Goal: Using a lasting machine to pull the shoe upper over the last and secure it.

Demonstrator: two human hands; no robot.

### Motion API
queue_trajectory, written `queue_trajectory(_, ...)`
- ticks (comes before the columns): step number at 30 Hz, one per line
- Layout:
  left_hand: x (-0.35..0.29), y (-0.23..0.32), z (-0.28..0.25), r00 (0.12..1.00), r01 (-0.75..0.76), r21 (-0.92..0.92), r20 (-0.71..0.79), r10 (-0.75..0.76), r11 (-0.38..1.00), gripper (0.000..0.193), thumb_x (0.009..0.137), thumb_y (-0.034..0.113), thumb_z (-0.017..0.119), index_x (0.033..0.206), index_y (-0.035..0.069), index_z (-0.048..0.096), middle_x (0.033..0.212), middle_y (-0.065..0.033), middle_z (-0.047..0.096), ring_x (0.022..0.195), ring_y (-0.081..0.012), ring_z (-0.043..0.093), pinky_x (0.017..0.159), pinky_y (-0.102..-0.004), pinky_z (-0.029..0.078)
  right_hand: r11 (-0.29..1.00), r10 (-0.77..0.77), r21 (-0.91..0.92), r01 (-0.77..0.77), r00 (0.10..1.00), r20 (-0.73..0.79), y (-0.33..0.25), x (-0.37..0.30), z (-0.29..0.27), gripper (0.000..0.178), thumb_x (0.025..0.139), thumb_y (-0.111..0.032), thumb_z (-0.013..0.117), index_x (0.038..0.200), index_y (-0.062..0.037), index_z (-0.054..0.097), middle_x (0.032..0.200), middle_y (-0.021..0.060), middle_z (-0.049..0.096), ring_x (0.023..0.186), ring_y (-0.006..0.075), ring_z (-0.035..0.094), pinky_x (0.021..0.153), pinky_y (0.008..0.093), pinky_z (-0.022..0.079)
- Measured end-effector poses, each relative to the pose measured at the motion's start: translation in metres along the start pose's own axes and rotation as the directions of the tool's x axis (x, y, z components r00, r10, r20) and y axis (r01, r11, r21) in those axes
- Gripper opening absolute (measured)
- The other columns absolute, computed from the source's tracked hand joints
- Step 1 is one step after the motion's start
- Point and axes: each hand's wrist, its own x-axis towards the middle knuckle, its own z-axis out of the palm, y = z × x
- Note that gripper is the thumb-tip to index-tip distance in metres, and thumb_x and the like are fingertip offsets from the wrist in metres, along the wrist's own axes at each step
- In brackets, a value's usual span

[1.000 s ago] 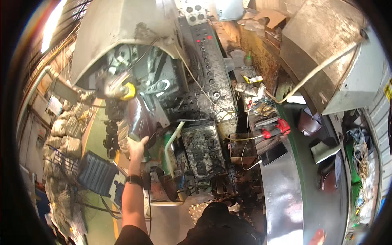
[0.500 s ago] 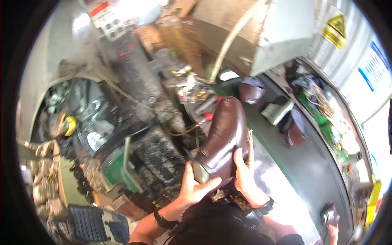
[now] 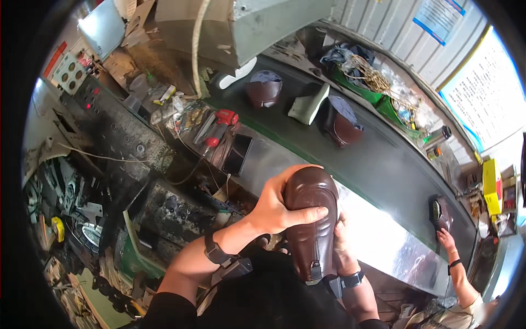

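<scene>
With left hand (image 3: 276, 205), grasping a brown leather zip boot (image 3: 315, 236), thumb flat across its upper face and fingers wrapped behind; with right hand (image 3: 342, 247), bracing the opposite side, fingers curled against the leather. Held before the torso, rounded end away from the body, zip pull at the nearer end. Left elbow bent, forearm slanting in from lower left; dark wrist straps (image 3: 212, 248) on both arms. Beyond, a shiny metal benchtop (image 3: 383, 230), a black phone-like slab (image 3: 238, 155) and, near it, a red power tool (image 3: 222, 127). Farther, on a dark conveyor belt (image 3: 402, 178), more brown boots (image 3: 264, 92) and, at right, a co-worker's hand (image 3: 446, 239) touching another. Farthest, on the wall, a blue-edged white poster (image 3: 485, 90), covered in print too small to read.
</scene>
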Motion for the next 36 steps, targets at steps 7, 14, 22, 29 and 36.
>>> queue_trajectory(7, 0.002, -0.052, -0.032, 0.829, 0.197, -0.396, -0.422, -0.368, 0.897, 0.032, 0.081, 0.008, 0.08, 0.11, 0.0, 0.068, 0.1, -0.0096, 0.072, 0.087, -0.0197, 0.069, 0.083, -0.0356, 0.057, 0.942, -0.097, -0.299, 0.152, 0.977, 0.188, -0.037, -0.033, 0.018, 0.143, 0.067, -0.078, 0.076, 0.164, -0.0072, -0.001, 0.165, 0.0288, 0.016, 0.154, 0.0365, 0.017, 0.123, 0.0465, 0.017)
queue_trajectory(14, -0.012, -0.077, -0.039, 0.881, -0.011, -0.555, -0.399, -0.255, 0.832, 0.071, 0.086, 0.019, 0.082, 0.14, 0.005, 0.039, 0.119, -0.0108, 0.061, 0.111, -0.0235, 0.061, 0.097, -0.0378, 0.053, 0.968, -0.235, 0.033, 0.249, 0.944, -0.233, -0.031, -0.042, 0.015, 0.103, 0.086, -0.027, 0.079, 0.161, -0.0038, 0.013, 0.141, 0.0261, 0.055, 0.124, 0.0363, 0.061, 0.105, 0.0483, 0.052)
queue_trajectory(22, 0.002, -0.045, 0.007, 0.994, 0.044, -0.193, 0.11, -0.023, 0.98, 0.075, 0.08, 0.0, 0.082, 0.143, 0.0, 0.041, 0.136, -0.0197, 0.062, 0.125, -0.0224, 0.06, 0.108, -0.0386, 0.046, 0.84, 0.387, 0.482, -0.25, 0.898, -0.209, 0.007, -0.031, -0.019, 0.056, 0.105, -0.043, 0.048, 0.143, -0.0029, 0.052, 0.138, 0.0193, 0.06, 0.123, 0.0296, 0.062, 0.106, 0.041, 0.051)
queue_trajectory(29, 0.013, -0.069, 0.014, 0.991, 0.11, -0.4, 0.108, -0.072, 0.91, 0.04, 0.105, 0.014, 0.052, 0.142, 0.003, 0.043, 0.135, -0.0202, 0.062, 0.124, -0.022, 0.06, 0.108, -0.0364, 0.045, 0.762, 0.485, 0.581, -0.287, 0.847, -0.218, 0.019, -0.042, -0.059, 0.061, 0.103, -0.05, 0.049, 0.144, -0.0044, 0.053, 0.138, 0.0186, 0.061, 0.123, 0.0314, 0.062, 0.105, 0.0446, 0.051)
queue_trajectory(36, 0.055, -0.153, 0.008, 0.95, 0.233, -0.019, 0.217, -0.223, 0.972, 0.045, 0.105, 0.014, 0.049, 0.148, 0.003, 0.037, 0.132, -0.0105, 0.057, 0.125, -0.0172, 0.053, 0.11, -0.033, 0.04, 0.885, 0.398, 0.431, -0.176, 0.767, -0.504, 0.006, -0.094, -0.15, 0.064, 0.1, -0.049, 0.052, 0.142, -0.0004, 0.054, 0.132, 0.0201, 0.064, 0.12, 0.0327, 0.063, 0.104, 0.046, 0.051)
